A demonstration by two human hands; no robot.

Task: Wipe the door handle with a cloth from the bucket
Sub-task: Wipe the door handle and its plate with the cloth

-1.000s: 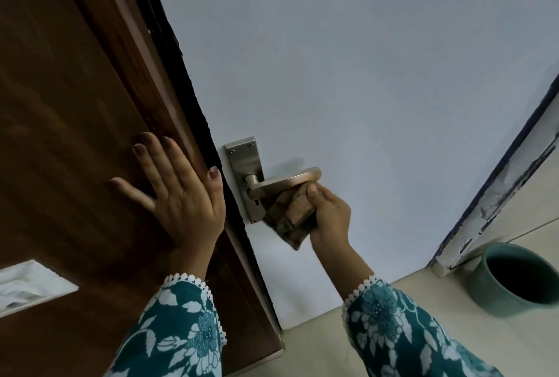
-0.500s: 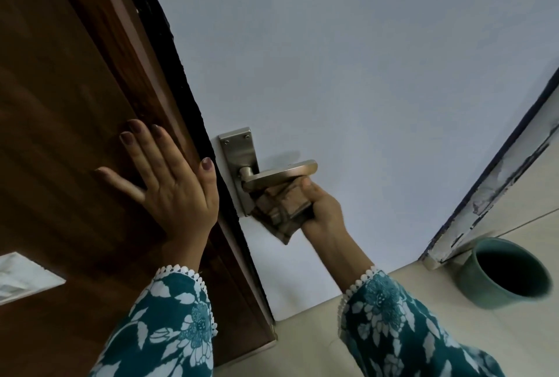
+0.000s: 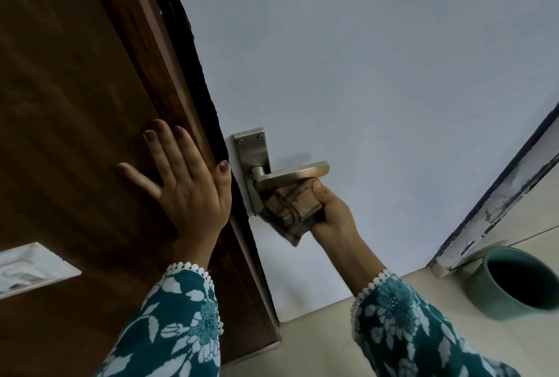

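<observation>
A brushed-metal lever door handle (image 3: 295,175) on a steel backplate (image 3: 252,150) sticks out from the pale blue-white door (image 3: 363,74). My right hand (image 3: 331,210) grips a bunched brown cloth (image 3: 292,209) and presses it up against the underside of the lever. My left hand (image 3: 184,186) lies flat with fingers spread on the dark wooden panel (image 3: 75,134) to the left of the handle. A teal bucket (image 3: 514,281) stands on the floor at the lower right; its inside is dark.
A white switch plate (image 3: 30,268) is set in the wooden panel at the lower left. A worn, chipped door frame (image 3: 496,210) runs diagonally on the right above the bucket. Beige floor tiles (image 3: 317,343) lie below.
The cloth in my right hand has shifted slightly along the underside of the lever, from its base towards its free end. My left hand stays flat on the wood. The view has moved a little.
</observation>
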